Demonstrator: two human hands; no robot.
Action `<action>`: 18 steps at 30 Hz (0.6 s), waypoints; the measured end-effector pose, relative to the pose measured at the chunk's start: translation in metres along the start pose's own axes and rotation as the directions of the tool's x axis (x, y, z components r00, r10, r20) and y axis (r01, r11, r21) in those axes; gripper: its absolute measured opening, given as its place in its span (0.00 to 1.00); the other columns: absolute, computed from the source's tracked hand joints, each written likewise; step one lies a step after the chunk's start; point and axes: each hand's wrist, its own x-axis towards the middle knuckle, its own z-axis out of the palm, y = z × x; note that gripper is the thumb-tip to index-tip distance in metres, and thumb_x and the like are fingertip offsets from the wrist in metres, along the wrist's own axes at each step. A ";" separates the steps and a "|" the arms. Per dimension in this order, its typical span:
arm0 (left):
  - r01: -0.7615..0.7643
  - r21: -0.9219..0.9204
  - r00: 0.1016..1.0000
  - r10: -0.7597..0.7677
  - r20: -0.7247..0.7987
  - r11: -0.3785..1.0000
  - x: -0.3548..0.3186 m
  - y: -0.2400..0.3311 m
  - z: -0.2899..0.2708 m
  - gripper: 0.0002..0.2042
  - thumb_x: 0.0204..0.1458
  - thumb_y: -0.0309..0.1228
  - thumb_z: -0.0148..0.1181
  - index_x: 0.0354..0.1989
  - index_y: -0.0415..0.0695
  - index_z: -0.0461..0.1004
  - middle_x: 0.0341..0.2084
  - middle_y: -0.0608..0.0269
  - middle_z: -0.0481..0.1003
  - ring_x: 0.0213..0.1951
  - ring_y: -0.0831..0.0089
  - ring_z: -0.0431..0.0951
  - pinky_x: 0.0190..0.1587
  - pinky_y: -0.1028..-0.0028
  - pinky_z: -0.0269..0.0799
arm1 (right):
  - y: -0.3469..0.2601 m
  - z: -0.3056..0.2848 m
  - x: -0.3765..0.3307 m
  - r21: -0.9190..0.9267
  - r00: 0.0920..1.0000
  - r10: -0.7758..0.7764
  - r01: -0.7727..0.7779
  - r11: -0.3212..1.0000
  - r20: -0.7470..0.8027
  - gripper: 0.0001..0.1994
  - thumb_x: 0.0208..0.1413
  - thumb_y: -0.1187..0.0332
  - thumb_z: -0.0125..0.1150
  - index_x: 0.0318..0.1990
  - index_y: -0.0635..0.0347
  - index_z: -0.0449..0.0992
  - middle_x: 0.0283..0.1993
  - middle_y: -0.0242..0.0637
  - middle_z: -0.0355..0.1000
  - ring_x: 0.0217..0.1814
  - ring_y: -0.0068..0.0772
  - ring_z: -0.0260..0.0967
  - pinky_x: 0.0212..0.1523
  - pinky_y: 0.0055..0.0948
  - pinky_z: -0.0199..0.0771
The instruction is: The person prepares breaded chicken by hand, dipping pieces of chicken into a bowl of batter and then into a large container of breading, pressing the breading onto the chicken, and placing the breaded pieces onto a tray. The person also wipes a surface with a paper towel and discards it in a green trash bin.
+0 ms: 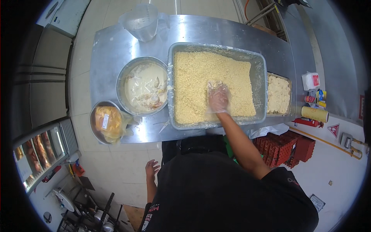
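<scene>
My right hand point(219, 98), in a clear plastic glove, presses down into pale yellow breadcrumbs point(197, 69). Crumbs cling around its fingertips, which are sunk from sight, so whether it grips anything is hidden. The crumbs fill most of a large grey plastic tub point(171, 83) on the steel table. My left hand point(152, 168) hangs low beside my body, away from the table, with its bare fingers apart and nothing in it. Left of the tub, a round metal pan point(121, 92) contains creamy white batter point(141, 83) with several coated pieces in it.
A metal bowl point(94, 129) with a bagged orange-yellow food package point(108, 120) sits at the table's near left edge. Behind the pan is a clear measuring jug point(143, 25). Right of the tub, a tray point(290, 92) bears pale coated pieces point(278, 94). Red crates point(284, 149) are stacked by the wall.
</scene>
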 end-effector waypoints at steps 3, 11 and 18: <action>-0.006 -0.007 1.000 0.007 0.023 1.000 0.010 0.008 0.005 0.16 0.56 0.40 0.45 0.49 0.46 0.66 0.40 0.58 0.74 0.33 0.68 0.76 0.31 0.71 0.67 | -0.006 0.005 -0.006 0.126 0.960 0.086 -0.054 0.991 -0.266 0.25 0.58 0.57 0.41 0.57 0.67 0.60 0.58 0.53 0.59 0.61 0.52 0.55 0.63 0.41 0.50; -0.002 -0.045 1.000 0.001 -0.012 0.999 0.026 0.000 -0.032 0.14 0.57 0.34 0.43 0.47 0.41 0.67 0.37 0.53 0.75 0.30 0.64 0.78 0.28 0.69 0.72 | 0.020 -0.002 0.001 0.058 0.915 -0.304 0.330 0.942 -0.266 0.16 0.49 0.70 0.52 0.47 0.54 0.73 0.47 0.36 0.71 0.50 0.39 0.67 0.51 0.34 0.66; -0.084 -0.110 0.994 0.075 -0.079 0.990 0.028 0.022 -0.028 0.14 0.56 0.37 0.47 0.47 0.43 0.67 0.38 0.56 0.75 0.31 0.66 0.78 0.31 0.69 0.71 | 0.034 0.035 0.047 0.562 0.972 0.033 0.107 0.820 -0.233 0.08 0.52 0.65 0.55 0.36 0.57 0.74 0.30 0.36 0.72 0.31 0.35 0.69 0.33 0.34 0.69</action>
